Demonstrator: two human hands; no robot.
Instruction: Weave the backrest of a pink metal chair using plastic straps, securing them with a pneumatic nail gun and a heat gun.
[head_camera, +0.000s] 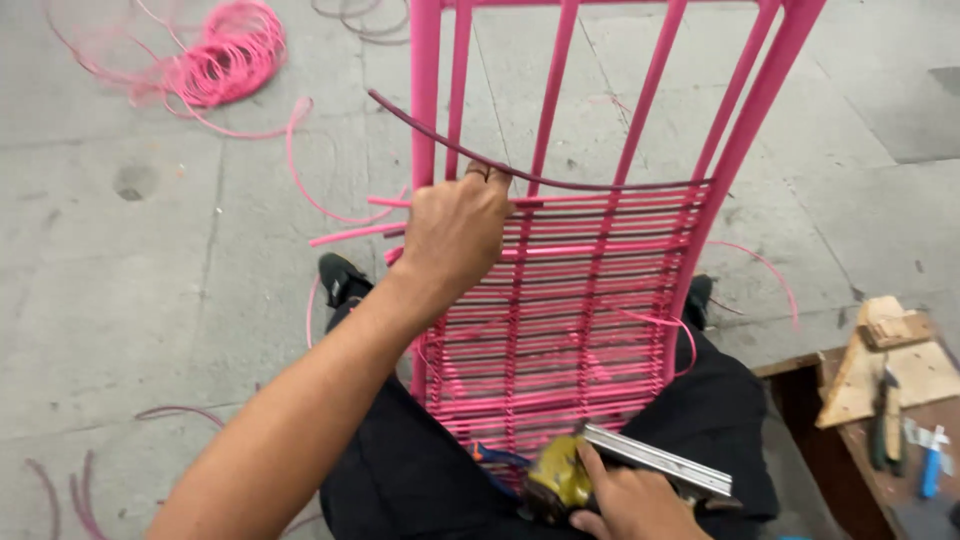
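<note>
A dark maroon plastic cord (560, 183) is gripped at the top of the woven rows by the left hand (455, 232), whose fingers are closed around it near the left upright of the frame. From the hand the cord is seen to curve up and to the left with its free end in the air, and to run rightward across the bars to the right upright. The pink tubular metal chair frame (742, 130) is held tilted between the person's knees, its lower half filled with tightly wound pink plastic cord rows (580, 330), its upper bars bare. A yellowish staple gun with a long silver metal magazine (650, 465) is clasped by the right hand (630, 505) at the lower edge of the frame, over the black trousers (400, 470). Black shoes (342, 280) are seen on the grey concrete floor (150, 280). A loose coil of pink cord (225, 60) lies far to the upper left. On a wooden bench (880, 460) at the right, wood offcuts (880, 355) are laid.
</note>
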